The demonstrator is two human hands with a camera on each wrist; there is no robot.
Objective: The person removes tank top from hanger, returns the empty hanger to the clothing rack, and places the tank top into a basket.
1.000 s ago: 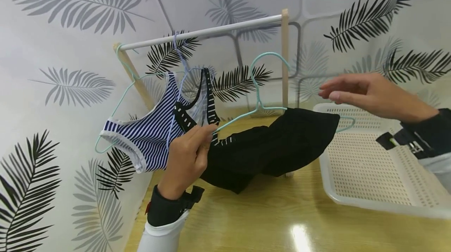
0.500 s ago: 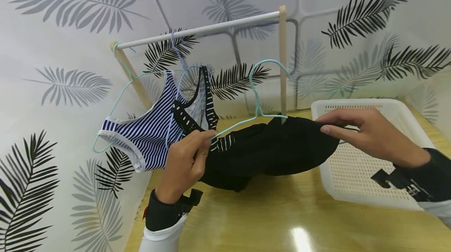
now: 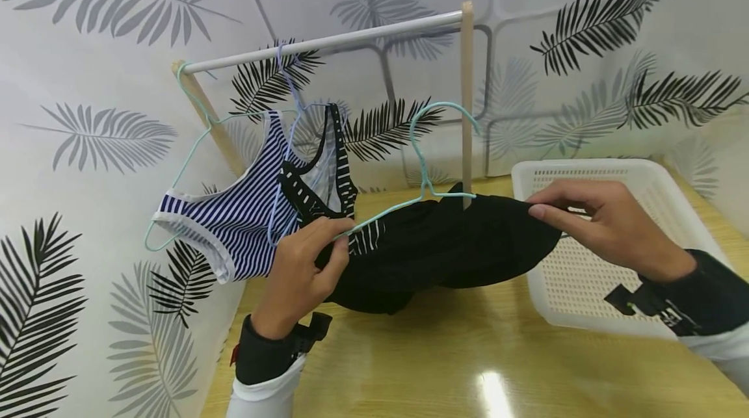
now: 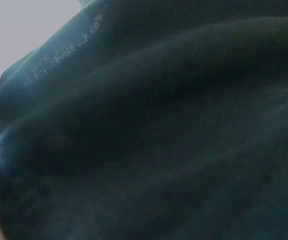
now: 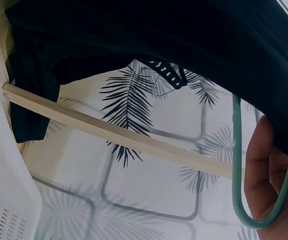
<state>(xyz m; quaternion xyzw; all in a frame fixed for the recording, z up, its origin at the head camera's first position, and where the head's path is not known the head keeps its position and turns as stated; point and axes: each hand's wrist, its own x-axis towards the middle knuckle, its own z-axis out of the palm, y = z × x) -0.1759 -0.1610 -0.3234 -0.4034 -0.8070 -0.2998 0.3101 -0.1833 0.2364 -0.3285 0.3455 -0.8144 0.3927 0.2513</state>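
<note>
My left hand [image 3: 301, 275] pinches the left end of a mint-green clothes hanger [image 3: 426, 185], whose hook points up below the rail. A black garment [image 3: 450, 246] drapes along the hanger's lower side; its kind is not plain. At the garment's right edge my right hand [image 3: 611, 223] pinches the cloth between thumb and fingers. In the right wrist view, the hanger's looped end [image 5: 238, 175] sticks out of the garment in front of that hand's fingers [image 5: 259, 165]. Black cloth [image 4: 144, 130] fills most of the left wrist view, with fingertips at its left edge.
A small rack with a white rail [image 3: 328, 42] and wooden posts stands behind. On it hang a blue-striped top [image 3: 240, 210] and a black top with white-dashed trim [image 3: 339, 158]. A white plastic basket [image 3: 585, 281] sits right on the wooden table [image 3: 398, 366].
My right hand has come down from above the basket to the garment's right edge and now pinches the cloth. The left hand keeps its hold on the hanger's left end.
</note>
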